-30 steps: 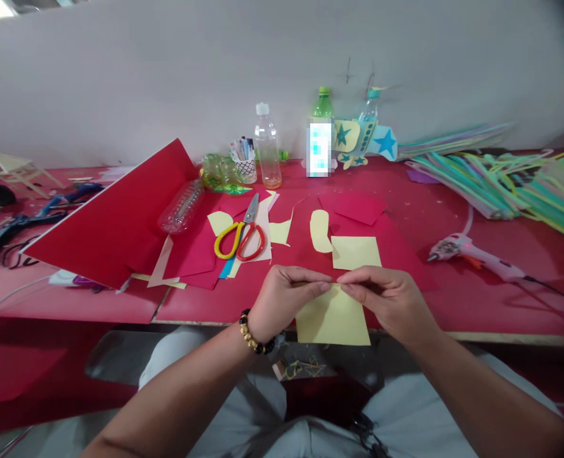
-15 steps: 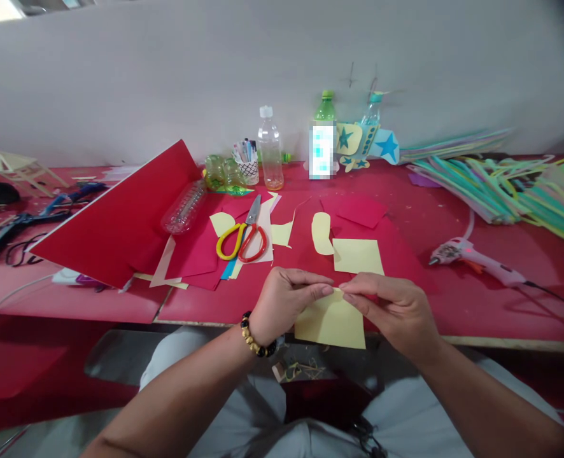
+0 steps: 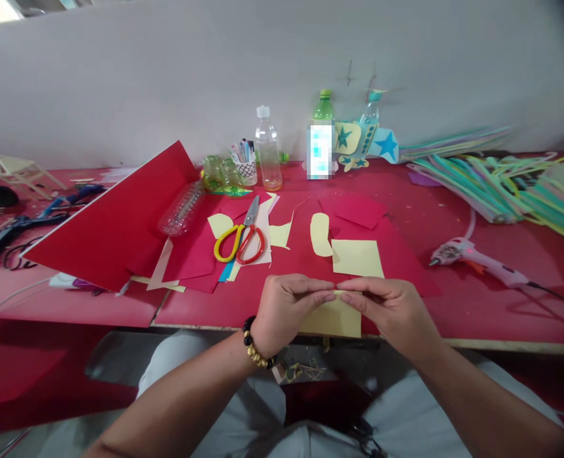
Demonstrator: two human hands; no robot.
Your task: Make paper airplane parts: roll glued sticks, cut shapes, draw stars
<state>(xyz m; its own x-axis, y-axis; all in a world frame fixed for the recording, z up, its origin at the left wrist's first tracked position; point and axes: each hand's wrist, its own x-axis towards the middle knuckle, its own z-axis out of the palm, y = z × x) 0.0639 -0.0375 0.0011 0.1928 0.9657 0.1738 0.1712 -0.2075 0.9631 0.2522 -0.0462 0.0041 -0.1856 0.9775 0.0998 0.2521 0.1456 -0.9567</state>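
Note:
Both hands pinch the top edge of a pale yellow sheet of paper (image 3: 332,320) at the table's front edge. My left hand (image 3: 289,312), with a beaded bracelet at the wrist, grips it from the left, and my right hand (image 3: 391,312) from the right; their fingertips almost meet. The upper edge is partly hidden by the fingers. Just beyond lie a second yellow rectangle of paper (image 3: 357,257) and a rounded yellow cut-out (image 3: 320,234). Scissors (image 3: 249,235) with one yellow and one red handle rest on paper scraps to the left.
A pink glue gun (image 3: 477,259) lies at right, its cord trailing off. Colourful strips (image 3: 482,191) are heaped behind it. A clear bottle (image 3: 268,156), a pen cup (image 3: 246,170) and a star-decorated bottle craft (image 3: 365,140) stand along the wall. A red board (image 3: 119,219) leans at left.
The yellow sheet's lower edge has moved up, so less of its face shows. My fingertips have come closer together along its top edge.

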